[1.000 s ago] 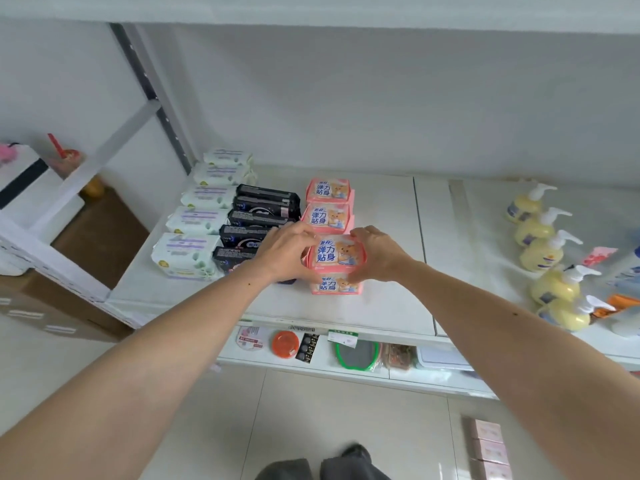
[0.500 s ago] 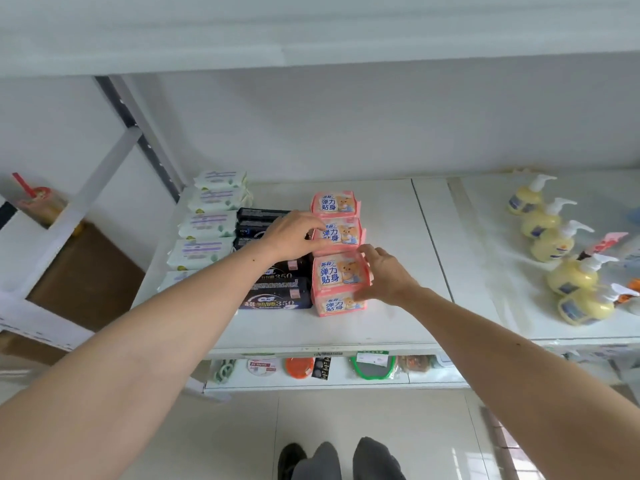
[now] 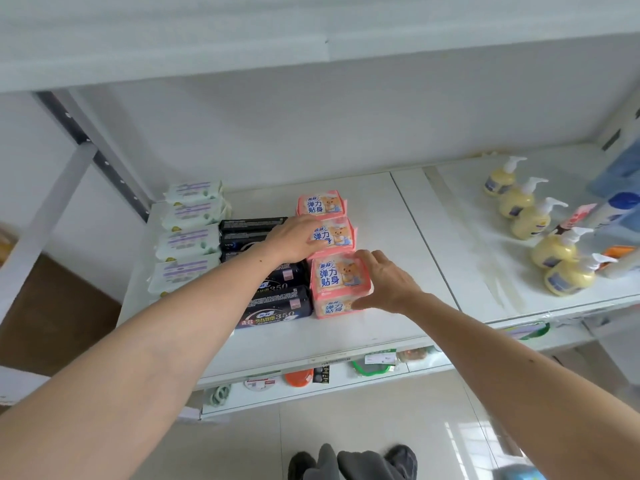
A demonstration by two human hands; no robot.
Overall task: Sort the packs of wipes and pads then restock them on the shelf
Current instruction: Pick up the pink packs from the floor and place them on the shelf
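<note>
Three rows of packs stand on the white shelf (image 3: 346, 336). Pale wipe packs with purple labels (image 3: 188, 240) line the left. Dark pad packs (image 3: 273, 306) fill the middle. Pink pad packs form the right row: one at the back (image 3: 322, 202), a middle one (image 3: 337, 235), a raised front one (image 3: 341, 275) on top of a lower one (image 3: 329, 309). My left hand (image 3: 296, 239) lies with straight fingers on the middle pink pack. My right hand (image 3: 384, 284) touches the right side of the front pink packs, fingers spread, thumb at the lower pack.
Yellow pump bottles (image 3: 554, 249) stand in a row on the right shelf section, with blue and white bottles (image 3: 620, 209) beyond them. A lower shelf (image 3: 346, 375) holds small items. A slanted frame bar (image 3: 45, 216) crosses the left. My shoes (image 3: 353, 462) are on the tiled floor.
The view has tilted up slightly. My left hand has slid from the front pink pack back onto the middle one. My right hand stays at the front stack's right side.
</note>
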